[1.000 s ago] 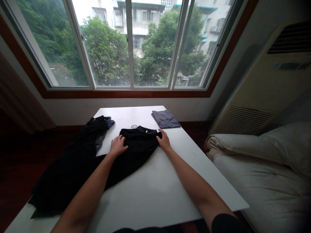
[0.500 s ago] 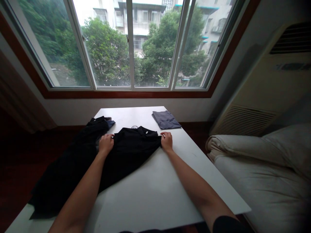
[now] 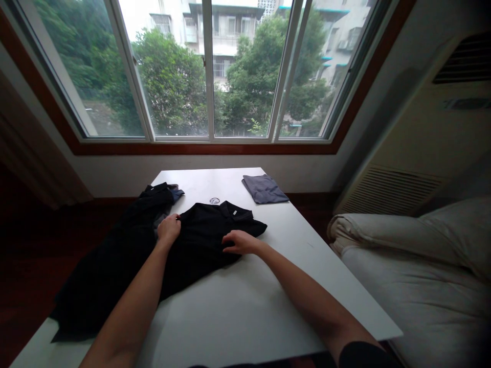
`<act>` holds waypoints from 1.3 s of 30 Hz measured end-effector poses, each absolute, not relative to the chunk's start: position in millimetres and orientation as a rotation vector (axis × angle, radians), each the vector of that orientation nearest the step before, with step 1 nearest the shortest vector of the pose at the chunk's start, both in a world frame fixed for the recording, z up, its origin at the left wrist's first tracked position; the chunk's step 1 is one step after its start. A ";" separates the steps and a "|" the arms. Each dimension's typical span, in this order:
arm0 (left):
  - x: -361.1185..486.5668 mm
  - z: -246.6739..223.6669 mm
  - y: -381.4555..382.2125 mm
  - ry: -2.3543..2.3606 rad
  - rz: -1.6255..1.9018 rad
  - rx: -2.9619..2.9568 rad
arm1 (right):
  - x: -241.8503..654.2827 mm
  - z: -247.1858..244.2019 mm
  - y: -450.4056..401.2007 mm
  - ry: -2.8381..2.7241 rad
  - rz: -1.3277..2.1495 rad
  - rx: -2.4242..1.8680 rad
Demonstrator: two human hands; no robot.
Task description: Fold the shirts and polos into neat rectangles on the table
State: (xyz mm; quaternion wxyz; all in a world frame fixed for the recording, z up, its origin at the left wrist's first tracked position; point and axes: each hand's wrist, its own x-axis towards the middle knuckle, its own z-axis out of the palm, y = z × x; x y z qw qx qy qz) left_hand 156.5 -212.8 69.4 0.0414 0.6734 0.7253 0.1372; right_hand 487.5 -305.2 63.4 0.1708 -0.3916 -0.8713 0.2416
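Note:
A black collared shirt [image 3: 203, 232] lies partly folded on the white table, its collar toward the window. My left hand [image 3: 169, 229] is closed in a pinch on the shirt's upper left edge. Over the shirt's right half is my right hand [image 3: 240, 242], fingers apart and holding nothing; whether it touches the cloth I cannot tell. To the left, a heap of dark clothes [image 3: 111, 255] lies against the shirt and hangs toward the table's left edge. A folded grey garment [image 3: 264, 189] rests at the far right of the table.
The white table [image 3: 238, 312] stands below a wide window [image 3: 210, 143]. Behind the collar is a small dark ring-shaped thing [image 3: 214, 201]. On the right are a pale padded sofa [image 3: 414, 271] and a tall air conditioner [image 3: 406, 174]. A curtain [image 3: 34, 143] hangs at left.
My right hand has let go of the shirt's right corner and moved left and nearer over the cloth. That corner now lies spread on the table. My left hand keeps its hold.

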 end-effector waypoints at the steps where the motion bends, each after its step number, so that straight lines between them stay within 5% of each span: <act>1: 155.3 73.5 -213.3 2.252 0.489 2.059 | 491.0 66.7 -304.4 -2.490 0.748 -1.090; 8: 119.8 118.1 -208.4 2.346 1.191 1.854 | 551.4 96.8 -284.1 -2.178 0.736 -1.281; 14: 73.8 121.9 -194.7 2.304 1.414 1.424 | 618.2 97.7 -278.1 -1.703 0.824 -1.228; 22: 80.3 85.2 -194.8 2.405 0.980 1.654 | 649.7 60.7 -286.3 -1.366 0.883 -1.345; 29: 134.4 89.2 -212.2 2.335 1.013 2.229 | 613.2 64.5 -263.4 -1.618 0.313 -1.517; 34: 143.6 76.3 -208.3 2.018 0.407 2.363 | 560.3 65.5 -272.8 -2.093 0.141 -1.377; 39: 133.3 70.1 -201.9 2.160 0.159 2.142 | 540.5 53.8 -277.9 -2.139 0.035 -1.769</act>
